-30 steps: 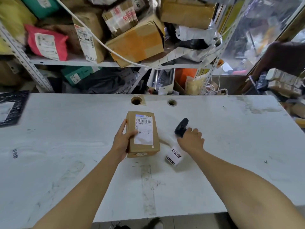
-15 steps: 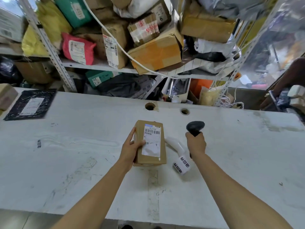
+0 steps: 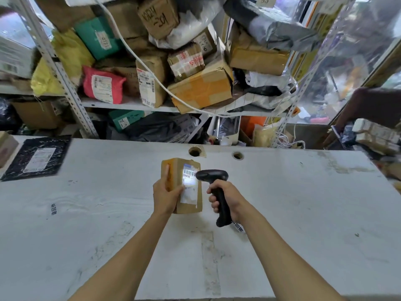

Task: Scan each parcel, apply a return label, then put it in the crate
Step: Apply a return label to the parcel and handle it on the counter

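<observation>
From the head camera, your left hand [image 3: 166,197] grasps the brown cardboard parcel [image 3: 181,185] by its left side and lower face, thumb across the front and fingers wrapped behind, holding it tilted up off the white table [image 3: 86,224]. The parcel sits at the middle of the view, just near of two round holes [image 3: 194,151] in the tabletop. Its white shipping label [image 3: 189,184] faces you, and a bright patch of light falls on the barcode at the label's top.

Your right hand [image 3: 225,198] is clenched around the handle of the black scanner [image 3: 213,187], whose head points left at the label, very close to the parcel's right edge; whether they touch cannot be told. A small white sticker [image 3: 237,227] with printed characters lies on the table just under your right wrist.

At the far left of the table lies a flat black mailer bag [image 3: 36,158]. Beyond the table's far edge, metal shelves [image 3: 121,104] are piled with boxes and bags.
</observation>
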### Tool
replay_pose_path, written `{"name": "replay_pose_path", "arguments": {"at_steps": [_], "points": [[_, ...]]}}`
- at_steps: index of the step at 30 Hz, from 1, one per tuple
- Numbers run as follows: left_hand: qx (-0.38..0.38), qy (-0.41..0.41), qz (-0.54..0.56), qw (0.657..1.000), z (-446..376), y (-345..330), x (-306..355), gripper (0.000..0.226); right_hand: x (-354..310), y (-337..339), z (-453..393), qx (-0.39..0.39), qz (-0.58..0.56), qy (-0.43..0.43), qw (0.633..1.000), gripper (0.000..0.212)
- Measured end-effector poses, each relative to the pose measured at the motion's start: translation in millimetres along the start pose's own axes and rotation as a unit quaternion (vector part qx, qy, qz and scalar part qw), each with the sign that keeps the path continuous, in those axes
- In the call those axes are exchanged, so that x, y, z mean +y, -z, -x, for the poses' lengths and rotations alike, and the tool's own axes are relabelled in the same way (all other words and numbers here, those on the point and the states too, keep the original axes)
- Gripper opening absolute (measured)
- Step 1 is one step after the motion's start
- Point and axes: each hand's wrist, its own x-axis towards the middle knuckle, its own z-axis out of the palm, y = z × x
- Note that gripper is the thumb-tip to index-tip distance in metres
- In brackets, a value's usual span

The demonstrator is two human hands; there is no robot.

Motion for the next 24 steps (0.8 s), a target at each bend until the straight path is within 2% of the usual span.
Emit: {"name": "replay_pose_path", "arguments": {"at_steps": [7, 24], "points": [[-0.010, -0.004, 0.001, 1.000, -11, 10, -2, 0.088, 0, -2, 3, 0.028, -0.021, -0.004, 0.999, 0.013], [-0.035, -0.003, -0.034, 0.999, -23, -1, -12, 0.093, -4, 16, 4, 0.023, -0.050, -0.021, 0.998, 0.014]]}}
